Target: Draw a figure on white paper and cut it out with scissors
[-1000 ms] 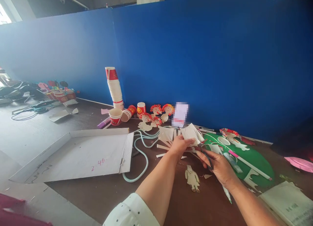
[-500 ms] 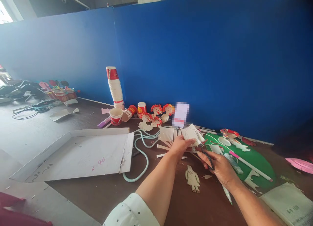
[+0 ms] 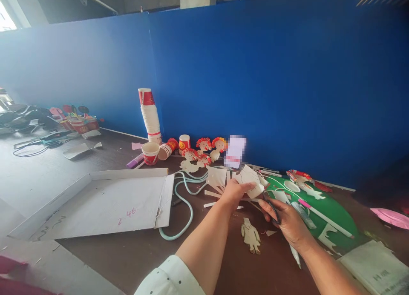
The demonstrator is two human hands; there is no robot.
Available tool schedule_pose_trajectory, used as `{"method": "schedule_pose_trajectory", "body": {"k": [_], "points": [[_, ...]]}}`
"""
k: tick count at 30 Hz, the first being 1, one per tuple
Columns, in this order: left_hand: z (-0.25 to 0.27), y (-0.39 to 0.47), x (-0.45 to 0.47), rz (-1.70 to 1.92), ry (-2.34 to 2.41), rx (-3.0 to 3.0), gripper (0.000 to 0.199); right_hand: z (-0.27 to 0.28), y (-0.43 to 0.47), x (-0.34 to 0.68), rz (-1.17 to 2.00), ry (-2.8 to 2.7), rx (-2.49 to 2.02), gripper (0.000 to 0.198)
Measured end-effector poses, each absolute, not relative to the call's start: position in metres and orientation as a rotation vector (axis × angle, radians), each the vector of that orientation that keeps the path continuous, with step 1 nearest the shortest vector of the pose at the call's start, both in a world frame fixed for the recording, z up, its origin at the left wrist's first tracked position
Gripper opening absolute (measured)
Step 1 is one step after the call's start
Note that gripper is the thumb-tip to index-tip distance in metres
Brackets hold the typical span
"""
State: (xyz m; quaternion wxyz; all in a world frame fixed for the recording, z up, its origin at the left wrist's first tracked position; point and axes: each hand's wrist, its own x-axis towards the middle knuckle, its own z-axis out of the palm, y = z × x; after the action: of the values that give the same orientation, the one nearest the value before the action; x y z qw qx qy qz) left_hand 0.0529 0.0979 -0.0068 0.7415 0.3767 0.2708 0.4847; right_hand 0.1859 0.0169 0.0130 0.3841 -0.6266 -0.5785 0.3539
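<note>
My left hand [image 3: 238, 192] pinches a piece of white paper [image 3: 251, 178] that has faint drawn lines. Just right of it, my right hand [image 3: 284, 216] grips a pair of dark-handled scissors [image 3: 272, 210], whose blades lie by the lower right edge of the paper and are partly hidden. Below the hands, a cut-out paper figure [image 3: 251, 236] without a head lies flat on the brown table. Splayed paper strips [image 3: 212, 193] of a cut paper cup stick out behind my left wrist.
A white box lid [image 3: 105, 205] and a pale blue cord [image 3: 190, 216] lie left. Behind stand stacked paper cups [image 3: 150, 120] and several red-haired paper figures [image 3: 204, 146] against the blue partition [image 3: 255, 73]. On the right are a green mat [image 3: 341, 214], markers [image 3: 329, 218] and a pale packet [image 3: 377, 265].
The paper in my left hand has tilted and turned slightly, and the scissors' blades show less beside it. The whole view has shifted a little; the objects on the table stay put.
</note>
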Motion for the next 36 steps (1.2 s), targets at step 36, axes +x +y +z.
{"method": "schedule_pose_trajectory", "body": {"k": [36], "points": [[-0.008, 0.098, 0.052, 1.052, 0.576, 0.800, 0.039, -0.005, 0.024, 0.205, 1.073, -1.418, -1.528, 0.034]]}}
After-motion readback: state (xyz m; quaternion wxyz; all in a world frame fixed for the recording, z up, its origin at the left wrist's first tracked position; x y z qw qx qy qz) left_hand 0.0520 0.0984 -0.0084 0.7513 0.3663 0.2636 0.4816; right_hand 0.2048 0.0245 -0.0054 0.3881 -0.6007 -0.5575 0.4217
